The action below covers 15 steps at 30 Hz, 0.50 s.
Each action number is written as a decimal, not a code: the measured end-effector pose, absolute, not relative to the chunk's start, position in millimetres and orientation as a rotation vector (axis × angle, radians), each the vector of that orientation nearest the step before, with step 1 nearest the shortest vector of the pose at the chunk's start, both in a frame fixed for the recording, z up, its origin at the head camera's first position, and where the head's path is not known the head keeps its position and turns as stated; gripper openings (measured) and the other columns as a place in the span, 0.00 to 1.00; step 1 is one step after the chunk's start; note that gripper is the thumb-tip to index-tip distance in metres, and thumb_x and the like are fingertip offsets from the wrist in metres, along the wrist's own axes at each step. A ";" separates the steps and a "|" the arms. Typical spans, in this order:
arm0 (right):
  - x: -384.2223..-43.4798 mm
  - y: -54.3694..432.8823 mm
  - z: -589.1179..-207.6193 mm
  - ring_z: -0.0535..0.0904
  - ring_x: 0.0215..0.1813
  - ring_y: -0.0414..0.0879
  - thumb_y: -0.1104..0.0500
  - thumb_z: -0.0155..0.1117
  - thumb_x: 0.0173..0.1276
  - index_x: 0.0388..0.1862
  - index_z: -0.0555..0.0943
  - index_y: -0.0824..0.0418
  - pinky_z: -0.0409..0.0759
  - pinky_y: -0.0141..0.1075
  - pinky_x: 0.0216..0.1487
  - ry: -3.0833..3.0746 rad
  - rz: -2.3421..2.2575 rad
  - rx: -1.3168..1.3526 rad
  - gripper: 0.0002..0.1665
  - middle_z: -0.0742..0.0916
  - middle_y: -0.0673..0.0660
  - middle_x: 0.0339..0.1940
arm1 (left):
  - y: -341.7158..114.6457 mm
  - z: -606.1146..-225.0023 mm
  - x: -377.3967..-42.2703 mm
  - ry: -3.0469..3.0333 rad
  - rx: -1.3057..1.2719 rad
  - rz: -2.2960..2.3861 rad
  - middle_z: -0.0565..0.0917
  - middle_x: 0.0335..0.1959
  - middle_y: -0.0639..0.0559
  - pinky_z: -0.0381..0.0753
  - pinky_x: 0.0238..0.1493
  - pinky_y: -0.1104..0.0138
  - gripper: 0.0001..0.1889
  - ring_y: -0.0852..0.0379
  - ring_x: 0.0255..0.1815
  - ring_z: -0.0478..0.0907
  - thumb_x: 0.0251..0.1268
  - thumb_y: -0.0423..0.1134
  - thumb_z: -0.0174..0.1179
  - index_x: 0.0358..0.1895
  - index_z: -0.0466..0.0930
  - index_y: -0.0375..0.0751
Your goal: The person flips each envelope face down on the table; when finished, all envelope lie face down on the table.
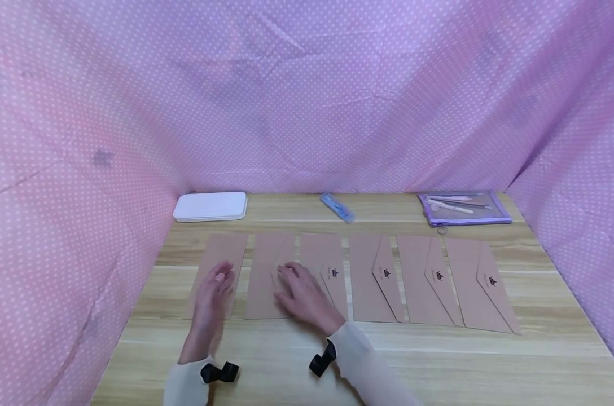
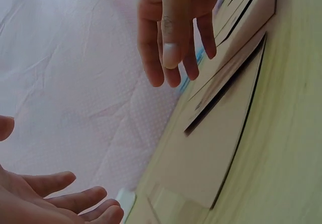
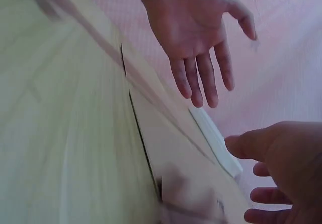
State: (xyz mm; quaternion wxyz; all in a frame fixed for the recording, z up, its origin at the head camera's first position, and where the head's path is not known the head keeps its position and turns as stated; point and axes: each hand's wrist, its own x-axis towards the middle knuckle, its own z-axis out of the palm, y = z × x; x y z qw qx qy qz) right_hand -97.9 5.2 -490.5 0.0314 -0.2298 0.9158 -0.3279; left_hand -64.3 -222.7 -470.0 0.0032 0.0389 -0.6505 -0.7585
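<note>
While six brown envelopes (image 1: pixel 363 282) line frame's lower middle, left hand (image 1: pixel 213 296) and right hand (image 1: pixel 308 296) hover above, fingers loose, empty.

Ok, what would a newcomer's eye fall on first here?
Probably the row of six brown envelopes across the wooden table. Above the row's left end hang the left grip and right grip, both empty. Behind the table, pink-purple dotted cloth fills the head view's upper part.

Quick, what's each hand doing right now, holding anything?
Left hand: open, holding nothing, over the leftmost envelope.
Right hand: open, holding nothing, over the second envelope from the left.
</note>
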 end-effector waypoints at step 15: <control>-106.8 33.6 -510.1 0.48 0.84 0.62 0.37 0.61 0.69 0.79 0.60 0.53 0.52 0.64 0.79 2.742 -0.730 -0.861 0.46 0.58 0.60 0.84 | -203.1 -480.5 -62.9 -2.213 0.214 -2.506 0.50 0.82 0.37 0.38 0.83 0.47 0.33 0.43 0.84 0.43 0.81 0.49 0.36 0.79 0.46 0.34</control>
